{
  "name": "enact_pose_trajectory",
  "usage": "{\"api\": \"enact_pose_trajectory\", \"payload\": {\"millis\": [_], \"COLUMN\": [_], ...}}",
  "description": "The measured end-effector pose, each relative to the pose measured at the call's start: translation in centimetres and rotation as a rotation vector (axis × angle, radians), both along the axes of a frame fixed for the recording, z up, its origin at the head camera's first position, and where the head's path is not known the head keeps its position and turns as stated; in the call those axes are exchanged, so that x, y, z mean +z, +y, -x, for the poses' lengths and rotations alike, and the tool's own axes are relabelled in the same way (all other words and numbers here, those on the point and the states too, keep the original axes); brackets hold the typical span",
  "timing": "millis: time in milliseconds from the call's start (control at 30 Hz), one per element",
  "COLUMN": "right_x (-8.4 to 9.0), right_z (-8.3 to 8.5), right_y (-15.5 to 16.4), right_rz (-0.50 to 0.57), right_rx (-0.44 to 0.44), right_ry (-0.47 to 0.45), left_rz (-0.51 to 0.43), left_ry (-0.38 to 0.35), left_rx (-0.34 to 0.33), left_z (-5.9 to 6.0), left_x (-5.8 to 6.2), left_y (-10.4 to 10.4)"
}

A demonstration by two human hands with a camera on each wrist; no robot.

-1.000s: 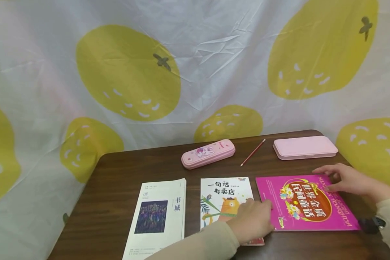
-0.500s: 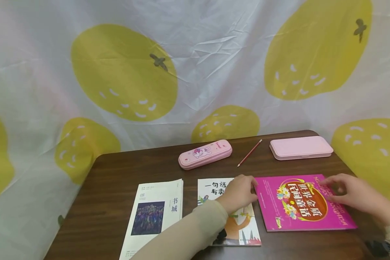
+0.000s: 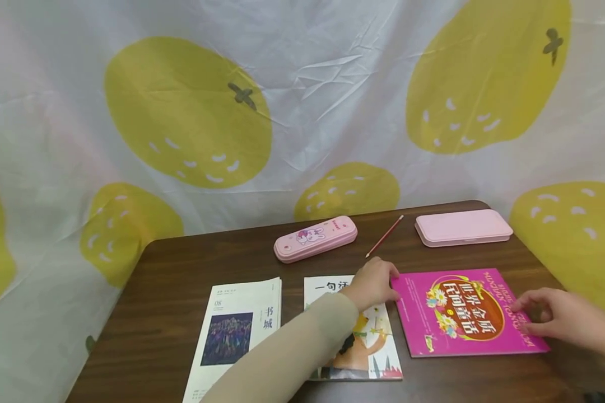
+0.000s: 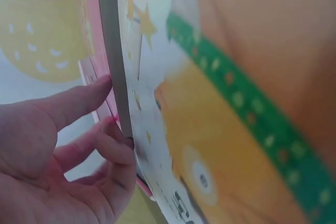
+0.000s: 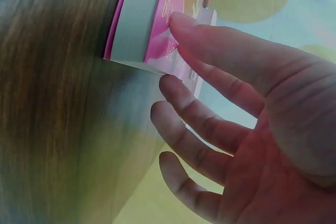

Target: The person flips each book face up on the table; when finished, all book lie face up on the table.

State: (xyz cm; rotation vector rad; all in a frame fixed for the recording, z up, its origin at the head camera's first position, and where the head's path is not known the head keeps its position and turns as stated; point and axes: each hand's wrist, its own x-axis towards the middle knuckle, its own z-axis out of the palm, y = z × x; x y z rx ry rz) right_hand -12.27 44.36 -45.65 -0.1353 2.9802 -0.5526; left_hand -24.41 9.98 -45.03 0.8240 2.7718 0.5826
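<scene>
A bright pink book [image 3: 464,310] lies flat on the right part of the dark wooden table [image 3: 181,263]. My left hand [image 3: 378,282] rests at its top-left corner, and in the left wrist view its fingers [image 4: 86,95] touch the book's grey page edge [image 4: 107,51]. My left forearm crosses a white picture book [image 3: 368,347] with an orange figure [image 4: 236,129]. At the pink book's right edge, my right hand [image 3: 529,316] lies with spread, nearly straight fingers [image 5: 199,32], the top fingertip on the pink cover [image 5: 173,3]. Neither hand grips anything.
A white magazine [image 3: 237,330] lies left of the picture book. Behind the books are a pink rabbit pencil case [image 3: 315,239], a red pencil [image 3: 385,236] and a flat pink case [image 3: 462,228]. A white cloth with yellow fruit prints [image 3: 302,101] hangs behind the table.
My left hand went from the picture book's lower part up to the pink book's top-left corner. My right hand slid nearer along the right edge. The pink book shifted slightly left.
</scene>
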Motion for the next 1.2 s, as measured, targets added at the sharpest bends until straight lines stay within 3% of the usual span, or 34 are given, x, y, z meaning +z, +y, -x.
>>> {"api": "enact_pose_trajectory", "payload": {"millis": [167, 367, 533, 767, 967, 1100, 1200], "right_x": [0.2, 0.6, 0.6, 0.7, 1.2, 0.9, 0.5], "right_z": [-0.6, -1.0, -0.9, -0.2, 1.0, 1.5, 2.2], "right_y": [0.3, 0.6, 0.7, 0.9, 1.2, 1.8, 2.4], "right_rz": [0.032, 0.114, 0.128, 0.079, 0.068, 0.112, 0.168], "right_rx": [0.036, 0.16, 0.182, 0.187, 0.171, 0.203, 0.263], "right_ry": [-0.061, -0.113, -0.094, -0.039, -0.048, -0.068, -0.023], "left_rz": [0.001, -0.026, -0.03, -0.027, -0.011, -0.007, -0.009], "left_ry": [-0.008, -0.043, -0.046, -0.073, -0.061, -0.078, -0.093], "left_rx": [-0.036, -0.021, -0.008, -0.038, -0.069, -0.079, -0.087], "left_z": [0.7, 1.2, 1.3, 1.2, 0.5, -0.4, -1.0], "left_x": [0.2, 0.2, 0.0, -0.2, -0.1, 0.0, 0.2], "left_y": [0.3, 0.3, 0.3, -0.1, -0.5, -0.7, -1.0]}}
